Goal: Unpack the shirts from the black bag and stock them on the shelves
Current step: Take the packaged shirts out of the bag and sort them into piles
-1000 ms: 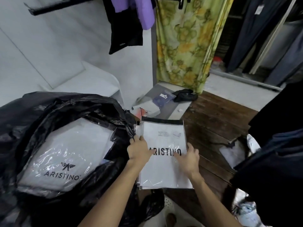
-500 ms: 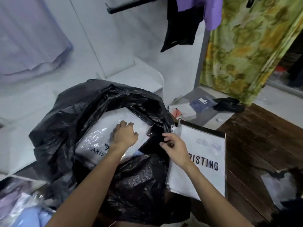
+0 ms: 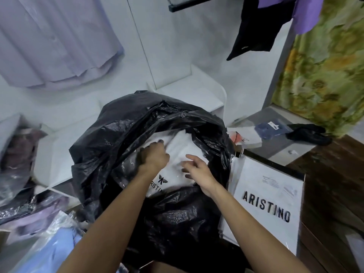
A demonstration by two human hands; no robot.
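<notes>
Head view, both hands, left hand (image 3: 155, 157), right hand (image 3: 199, 170), on packaged shirt (image 3: 183, 148) inside black bag (image 3: 118, 138)

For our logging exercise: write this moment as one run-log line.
left hand: grips white plastic-wrapped shirt pack | right hand: open above it | crinkled black plastic bag: open | flat white Aristino pack: outside, right

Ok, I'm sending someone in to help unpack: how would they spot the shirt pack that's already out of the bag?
Find the big black bag in the middle of the floor. Right beside it, on its right, a flat white shirt pack lies on the dark wood platform. Unlike the pack inside the bag, it has a black top edge and ARISTINO in large block letters.
</notes>
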